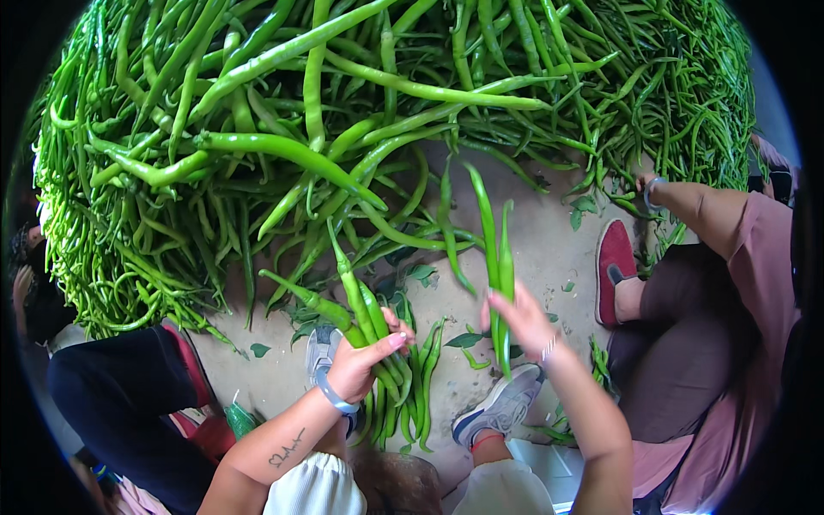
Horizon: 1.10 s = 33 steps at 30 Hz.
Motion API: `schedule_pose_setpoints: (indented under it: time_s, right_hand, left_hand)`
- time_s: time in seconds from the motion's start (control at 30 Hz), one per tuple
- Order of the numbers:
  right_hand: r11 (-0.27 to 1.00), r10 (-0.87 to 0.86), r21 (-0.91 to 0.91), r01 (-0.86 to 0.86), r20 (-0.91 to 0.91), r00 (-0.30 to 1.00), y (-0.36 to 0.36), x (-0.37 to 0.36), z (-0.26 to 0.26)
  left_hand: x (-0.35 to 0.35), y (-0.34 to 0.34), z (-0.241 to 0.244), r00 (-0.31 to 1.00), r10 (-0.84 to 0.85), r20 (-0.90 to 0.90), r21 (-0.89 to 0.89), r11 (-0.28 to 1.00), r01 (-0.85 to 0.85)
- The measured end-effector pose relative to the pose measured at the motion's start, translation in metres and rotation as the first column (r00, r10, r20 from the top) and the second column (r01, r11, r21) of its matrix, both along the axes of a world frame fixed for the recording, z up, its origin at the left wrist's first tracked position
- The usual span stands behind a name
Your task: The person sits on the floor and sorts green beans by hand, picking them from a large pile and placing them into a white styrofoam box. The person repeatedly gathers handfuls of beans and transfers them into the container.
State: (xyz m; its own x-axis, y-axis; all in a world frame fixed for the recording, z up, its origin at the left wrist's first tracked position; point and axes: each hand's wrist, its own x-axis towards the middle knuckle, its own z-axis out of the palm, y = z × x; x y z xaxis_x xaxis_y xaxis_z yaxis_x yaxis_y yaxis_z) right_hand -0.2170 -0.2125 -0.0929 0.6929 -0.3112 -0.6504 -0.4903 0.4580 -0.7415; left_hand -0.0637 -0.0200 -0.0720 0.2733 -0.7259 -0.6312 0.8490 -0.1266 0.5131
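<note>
My left hand (367,360) is closed around several long green chili peppers (353,293), their stem ends pointing up and away from me. In my right hand (526,322), which is slightly blurred, are two long green chili peppers (506,257), held nearly upright. On the floor between my shoes, just under and beside my left hand, lies a small bunch of green chili peppers (425,386), partly hidden by that hand. Beyond both hands rises a large heap of green chili peppers (270,90), with some loose ones spilling toward me.
Torn green leaves (465,340) are scattered over the concrete floor (547,244). On the right, a seated person's hand (646,183) touches the heap's edge near a red shoe (615,270). Another person's dark-trousered leg (122,386) is at left, near a green twine spool (239,420).
</note>
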Motion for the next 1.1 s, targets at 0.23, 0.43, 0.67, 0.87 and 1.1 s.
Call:
schedule_pose_setpoints:
  time_s: [0.23, 0.43, 0.67, 0.87, 1.1]
  right_hand:
    - [0.972, 0.205, 0.112, -0.206, 0.023, 0.978, 0.085, -0.032, 0.045]
    - [0.963, -0.145, -0.242, 0.123, -0.074, 0.987, 0.065, -0.037, 0.02]
    - [0.98, -0.198, 0.044, 0.193, 0.177, 0.964, 0.069, 0.028, 0.024]
    - [0.252, 0.008, -0.84, -0.48, -0.494, 0.869, 0.02, 0.01, -0.077]
    - [0.587, 0.334, -0.733, -0.342, -0.165, 0.928, 0.087, 0.011, 0.024]
  left_hand:
    - [-0.017, -0.013, 0.005, 0.985, -0.119, -0.121, -0.036, 0.993, 0.115]
    - [-0.005, -0.009, -0.002, 0.973, -0.147, -0.176, -0.014, 0.989, 0.147]
    - [-0.007, 0.004, -0.007, 0.954, -0.169, -0.248, 0.023, 0.983, 0.18]
    - [-0.008, 0.019, -0.008, 0.996, -0.058, -0.069, 0.095, 0.993, 0.064]
    - [-0.014, 0.018, -0.004, 0.989, 0.057, -0.138, 0.116, 0.992, -0.041]
